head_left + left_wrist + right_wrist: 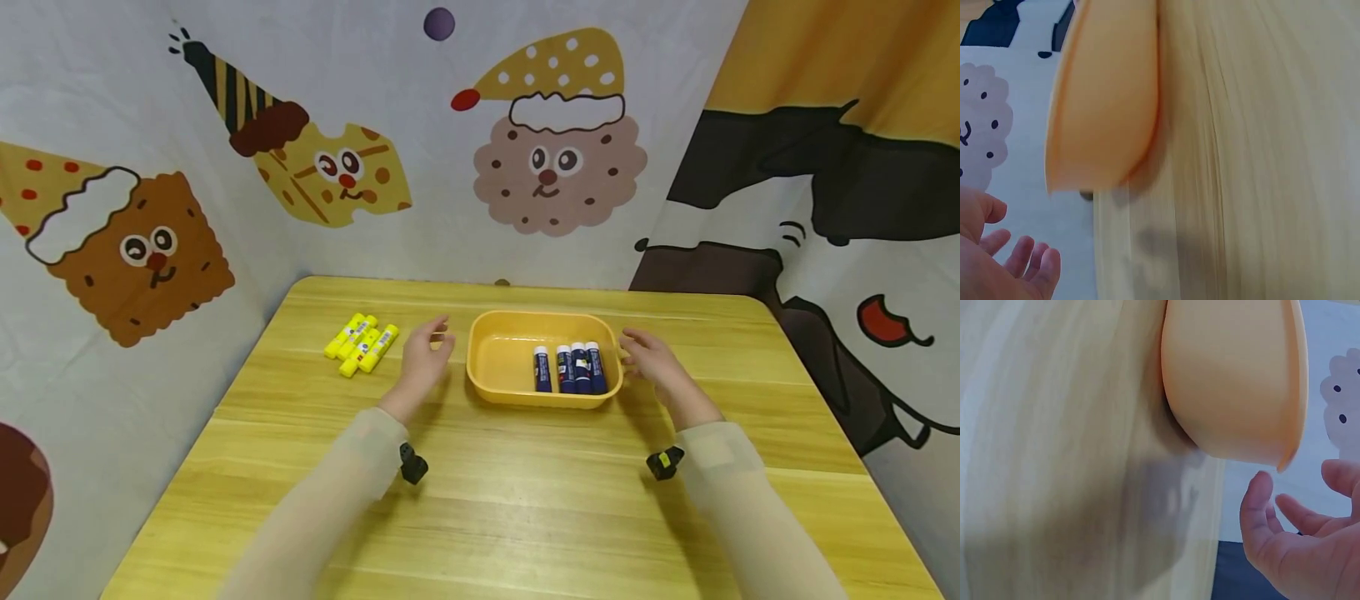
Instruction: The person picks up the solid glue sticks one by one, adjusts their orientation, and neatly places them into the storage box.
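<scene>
An orange-yellow plastic basin (504, 354) stands on the wooden table, with several dark blue, white-capped glue sticks (581, 369) in its right half. My left hand (427, 360) hovers just left of the basin, fingers loosely bent and holding nothing. On the other side, my right hand (651, 360) is close to the basin's right end, its fingers relaxed around nothing. In the right wrist view, the right fingertips (1261, 481) are near the basin's rim, and a small gap shows. The left wrist view shows the left hand (1010, 262) apart from the basin wall (1107, 94).
Several yellow glue sticks (360, 343) lie together on the table (525, 500) left of the left hand. A printed cloth (435, 167) with cartoon figures hangs behind the table's far edge. Small black devices (412, 464) sit at both wrists.
</scene>
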Motion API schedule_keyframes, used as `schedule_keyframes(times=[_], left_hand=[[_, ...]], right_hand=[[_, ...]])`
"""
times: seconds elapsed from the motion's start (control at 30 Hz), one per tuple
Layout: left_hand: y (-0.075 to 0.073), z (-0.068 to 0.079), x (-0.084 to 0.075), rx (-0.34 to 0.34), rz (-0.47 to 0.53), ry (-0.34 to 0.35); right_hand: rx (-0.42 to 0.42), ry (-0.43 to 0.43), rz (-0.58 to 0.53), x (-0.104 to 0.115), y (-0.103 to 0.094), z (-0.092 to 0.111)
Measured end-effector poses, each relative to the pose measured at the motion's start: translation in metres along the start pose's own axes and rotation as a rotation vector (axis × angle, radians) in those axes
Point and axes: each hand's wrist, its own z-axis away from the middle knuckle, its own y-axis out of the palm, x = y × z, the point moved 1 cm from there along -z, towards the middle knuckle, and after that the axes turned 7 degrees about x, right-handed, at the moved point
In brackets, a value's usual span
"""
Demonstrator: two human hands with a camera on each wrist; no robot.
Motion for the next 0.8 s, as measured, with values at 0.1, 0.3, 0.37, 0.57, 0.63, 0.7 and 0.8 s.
schedule_keyframes(times=[0.1,0.3,0.37,0.57,0.63,0.7,0.8], left_hand=[[-0.013,0.001,0.004,0.019,-0.107,0.034],[-0.041,0.003,0.014,0.048,-0.275,0.042],[-0.049,0.003,0.02,0.047,-0.294,0.028],[-0.066,0.004,0.038,0.002,-0.299,0.01],[-0.071,0.005,0.044,-0.003,-0.302,0.001],[-0.076,0.005,0.052,-0.019,-0.316,-0.007],[-0.085,0.001,0.063,-0.067,-0.351,-0.019]], right_hand=[[0.031,0.039,-0.063,-0.005,0.002,-0.003],[0.04,0.074,-0.082,-0.013,0.004,-0.007],[0.035,0.074,-0.089,-0.014,0.003,-0.007],[0.035,0.053,-0.125,-0.014,0.0,-0.003],[0.039,0.047,-0.129,-0.013,-0.001,-0.003],[0.045,0.041,-0.128,-0.012,-0.001,-0.004],[0.05,0.035,-0.131,-0.011,-0.001,-0.004]])
